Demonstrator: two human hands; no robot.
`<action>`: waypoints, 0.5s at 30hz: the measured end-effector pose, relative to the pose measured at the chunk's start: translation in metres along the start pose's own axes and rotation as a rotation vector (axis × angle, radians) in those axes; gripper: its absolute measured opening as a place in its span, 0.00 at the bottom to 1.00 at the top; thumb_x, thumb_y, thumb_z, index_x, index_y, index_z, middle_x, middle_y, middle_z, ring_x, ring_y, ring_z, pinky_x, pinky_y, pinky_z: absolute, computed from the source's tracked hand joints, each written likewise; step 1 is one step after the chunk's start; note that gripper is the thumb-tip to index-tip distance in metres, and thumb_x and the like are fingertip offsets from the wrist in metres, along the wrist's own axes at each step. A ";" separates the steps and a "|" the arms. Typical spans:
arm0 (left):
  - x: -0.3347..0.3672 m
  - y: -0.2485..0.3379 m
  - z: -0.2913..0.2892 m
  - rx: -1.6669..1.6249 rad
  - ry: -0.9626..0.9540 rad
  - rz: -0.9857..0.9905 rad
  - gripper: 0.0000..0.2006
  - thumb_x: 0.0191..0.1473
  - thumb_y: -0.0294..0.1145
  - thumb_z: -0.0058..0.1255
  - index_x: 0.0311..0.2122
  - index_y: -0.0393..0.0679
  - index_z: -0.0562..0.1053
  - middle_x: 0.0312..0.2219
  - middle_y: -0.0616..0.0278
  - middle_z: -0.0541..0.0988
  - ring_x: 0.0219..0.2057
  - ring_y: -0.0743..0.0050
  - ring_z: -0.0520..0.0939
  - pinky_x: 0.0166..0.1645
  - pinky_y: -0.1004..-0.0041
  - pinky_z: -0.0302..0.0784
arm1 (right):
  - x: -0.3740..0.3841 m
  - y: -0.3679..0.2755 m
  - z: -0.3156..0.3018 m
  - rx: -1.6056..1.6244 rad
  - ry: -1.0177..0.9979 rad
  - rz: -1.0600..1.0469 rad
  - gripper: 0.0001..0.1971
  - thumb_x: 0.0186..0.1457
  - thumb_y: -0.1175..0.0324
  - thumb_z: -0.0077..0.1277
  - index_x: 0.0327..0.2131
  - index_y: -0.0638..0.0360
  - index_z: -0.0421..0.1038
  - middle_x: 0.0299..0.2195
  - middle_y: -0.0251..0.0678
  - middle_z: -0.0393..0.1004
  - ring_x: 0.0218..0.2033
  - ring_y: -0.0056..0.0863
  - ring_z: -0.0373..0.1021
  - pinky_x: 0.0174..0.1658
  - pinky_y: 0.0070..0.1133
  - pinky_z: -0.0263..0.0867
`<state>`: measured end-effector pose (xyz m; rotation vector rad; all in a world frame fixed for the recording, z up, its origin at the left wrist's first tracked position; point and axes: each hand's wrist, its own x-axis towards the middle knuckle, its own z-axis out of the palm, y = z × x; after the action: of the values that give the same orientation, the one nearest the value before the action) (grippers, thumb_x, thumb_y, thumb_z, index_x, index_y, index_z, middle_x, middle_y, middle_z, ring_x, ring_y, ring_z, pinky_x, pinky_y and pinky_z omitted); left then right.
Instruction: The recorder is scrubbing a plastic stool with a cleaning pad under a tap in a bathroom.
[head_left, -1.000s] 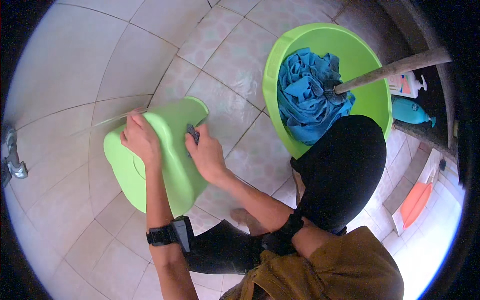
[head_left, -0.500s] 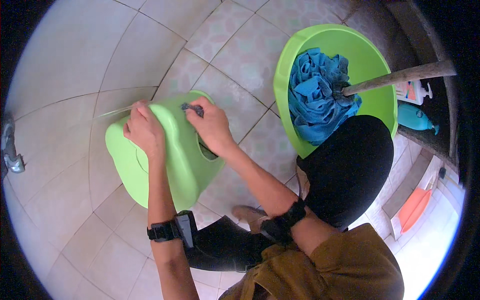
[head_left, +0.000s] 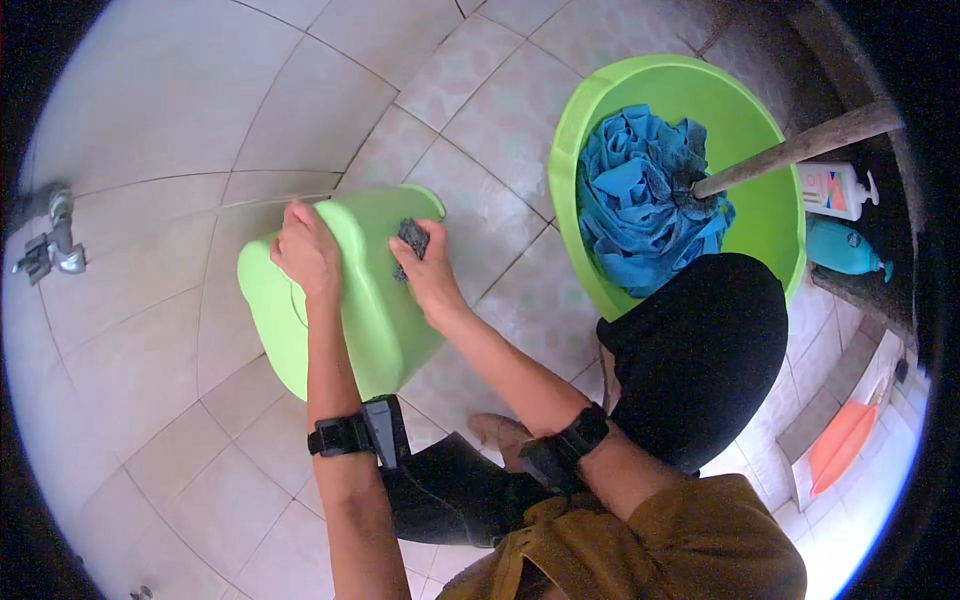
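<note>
A light green plastic bucket (head_left: pixel 360 300) lies tilted on its side on the tiled floor in front of me. My left hand (head_left: pixel 305 250) grips its upper edge and holds it steady. My right hand (head_left: pixel 428 272) presses a small dark grey scrubbing pad (head_left: pixel 411 240) against the bucket's outer wall near the rim.
A large green basin (head_left: pixel 760 130) at the upper right holds a blue mop head (head_left: pixel 640 195) on a wooden handle (head_left: pixel 800 148). A white pump bottle (head_left: pixel 835 190) and a teal bottle (head_left: pixel 845 250) lie beside it. A metal tap (head_left: pixel 50 250) sits at the left. An orange object (head_left: pixel 838 450) lies at the right.
My right hand with the pad has moved back and forth over the bucket's side, and the bucket has shifted slightly under my left hand.
</note>
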<state>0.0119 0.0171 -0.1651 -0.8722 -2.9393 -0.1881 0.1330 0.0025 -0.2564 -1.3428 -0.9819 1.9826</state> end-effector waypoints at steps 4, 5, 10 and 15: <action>0.000 -0.040 -0.012 -0.129 0.046 -0.065 0.22 0.59 0.46 0.27 0.39 0.39 0.69 0.37 0.47 0.74 0.40 0.49 0.72 0.53 0.60 0.55 | 0.014 -0.031 0.025 -0.041 -0.136 0.010 0.26 0.47 0.64 0.54 0.46 0.61 0.54 0.37 0.47 0.67 0.38 0.40 0.66 0.43 0.32 0.62; 0.002 -0.045 -0.011 -0.218 0.005 -0.036 0.23 0.59 0.46 0.28 0.45 0.38 0.68 0.43 0.46 0.72 0.45 0.48 0.71 0.55 0.58 0.53 | 0.027 -0.032 0.032 -0.090 -0.095 -0.110 0.25 0.47 0.64 0.53 0.46 0.59 0.55 0.36 0.48 0.68 0.37 0.43 0.68 0.42 0.32 0.63; -0.018 -0.043 -0.007 -0.253 -0.074 0.235 0.28 0.59 0.47 0.28 0.60 0.41 0.52 0.60 0.44 0.47 0.61 0.42 0.48 0.63 0.55 0.38 | 0.070 -0.056 0.050 -0.242 -0.123 -0.209 0.20 0.47 0.62 0.52 0.43 0.59 0.63 0.32 0.49 0.73 0.35 0.48 0.70 0.39 0.32 0.65; -0.021 -0.045 -0.011 -0.006 0.010 0.216 0.27 0.60 0.45 0.26 0.61 0.44 0.49 0.61 0.46 0.47 0.62 0.43 0.44 0.63 0.56 0.36 | 0.047 -0.077 0.026 -0.350 -0.490 -0.215 0.18 0.53 0.57 0.46 0.43 0.59 0.70 0.36 0.42 0.75 0.38 0.33 0.71 0.42 0.25 0.64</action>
<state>0.0048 -0.0332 -0.1610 -1.1759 -2.8097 -0.1876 0.0954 0.0767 -0.2135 -0.8693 -1.6876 2.0756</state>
